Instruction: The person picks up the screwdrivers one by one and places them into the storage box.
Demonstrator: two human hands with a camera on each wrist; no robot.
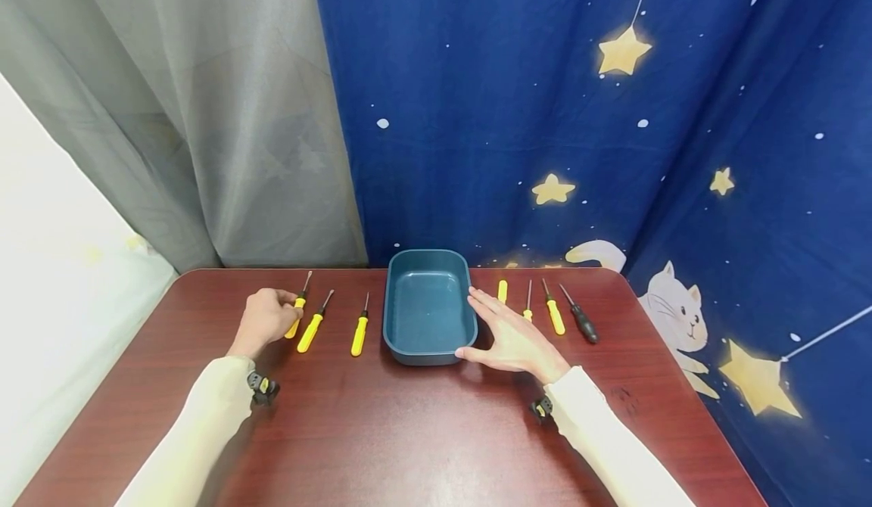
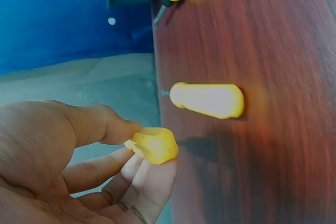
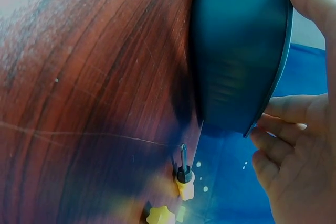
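At the table's left, my left hand [image 1: 264, 316] pinches the yellow handle of a screwdriver [image 1: 294, 328] between thumb and fingers. Up close in the left wrist view, the handle's end [image 2: 157, 146] pokes out past the fingertips. Two more yellow-handled screwdrivers, one nearer [image 1: 310, 334] and one farther right [image 1: 359, 337], lie beside it. A dark teal rectangular bin [image 1: 421, 359] stands mid-table with nothing inside. My right hand [image 1: 518, 340] touches the bin's right side, fingers extended along the rim and thumb at the front corner. The right wrist view shows the bin's outer wall [image 3: 236, 51].
Right of the bin lie several screwdrivers: a yellow one [image 1: 502, 290] partly behind my hand, another yellow one [image 1: 527, 315], a third [image 1: 555, 318], and a black-handled one [image 1: 586, 327]. A blue star-patterned curtain [image 1: 477, 113] hangs behind the reddish-brown table [image 1: 381, 431].
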